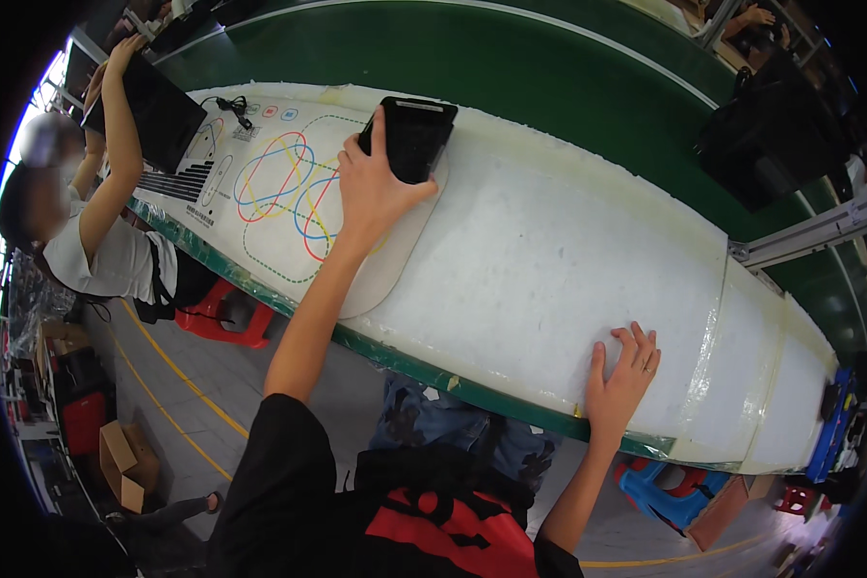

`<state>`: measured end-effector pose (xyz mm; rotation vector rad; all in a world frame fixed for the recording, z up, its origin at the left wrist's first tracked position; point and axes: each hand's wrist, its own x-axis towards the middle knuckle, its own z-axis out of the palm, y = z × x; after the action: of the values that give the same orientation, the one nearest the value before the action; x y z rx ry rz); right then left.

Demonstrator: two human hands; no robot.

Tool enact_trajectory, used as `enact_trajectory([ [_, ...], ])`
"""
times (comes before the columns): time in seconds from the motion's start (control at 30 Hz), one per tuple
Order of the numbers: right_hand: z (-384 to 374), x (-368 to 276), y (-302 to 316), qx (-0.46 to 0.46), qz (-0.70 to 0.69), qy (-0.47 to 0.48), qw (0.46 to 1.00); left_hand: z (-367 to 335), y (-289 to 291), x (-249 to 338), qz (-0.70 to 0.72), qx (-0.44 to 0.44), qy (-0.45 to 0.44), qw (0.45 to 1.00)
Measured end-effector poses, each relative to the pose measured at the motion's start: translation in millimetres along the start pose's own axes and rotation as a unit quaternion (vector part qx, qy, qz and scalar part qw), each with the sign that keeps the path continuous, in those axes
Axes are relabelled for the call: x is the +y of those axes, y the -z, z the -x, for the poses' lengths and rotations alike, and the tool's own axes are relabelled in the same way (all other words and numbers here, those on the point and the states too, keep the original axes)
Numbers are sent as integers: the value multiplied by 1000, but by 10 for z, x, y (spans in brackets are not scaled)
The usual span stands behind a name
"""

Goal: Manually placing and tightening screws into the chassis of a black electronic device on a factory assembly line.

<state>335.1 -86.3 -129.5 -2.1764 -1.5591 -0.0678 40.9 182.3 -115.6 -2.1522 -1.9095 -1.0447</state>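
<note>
Nearest to the camera, a black shirt with a red print [443,528] is seen at the lower edge. Beyond it, the right hand [622,380] is held over the near border of the white table [539,279]; its fingers are half spread and loosely bent, and nothing is grasped. Because no support is given by it, the flat black device [409,144] could be turned or dropped if the grip of only 1 hand slips on the smooth casing. Farther out, this device is grasped by the left hand [376,188], which is opened wide: the index finger [379,132] is laid along the left side and the thumb [422,191] is set near the lower right corner. The device is located at the right border of the printed mat [281,217]; whether it is lifted cannot be told. Scratches could be caused by dragging. At far left, a black panel [167,111] is handled by a co-worker [116,255].
</note>
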Motion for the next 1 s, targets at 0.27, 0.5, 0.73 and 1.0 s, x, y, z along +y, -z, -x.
enact_trajectory([
  [0.27, -57, 0, -4, 5, -1, 0, 1000, -5, -17, -49, -68, -17, -1, 998],
  [0.5, -55, 14, -1, 6, 3, 7, 1000, -7, -126, -47, -52, -14, 4, 999],
  [0.73, -31, 12, -9, 18, -17, 2, 1000, -391, -257, -118, -68, -8, 15, 998],
  [1.0, -23, 69, 67, 15, -14, 2, 1000, 7, 88, -19, 57, 15, -20, 998],
])
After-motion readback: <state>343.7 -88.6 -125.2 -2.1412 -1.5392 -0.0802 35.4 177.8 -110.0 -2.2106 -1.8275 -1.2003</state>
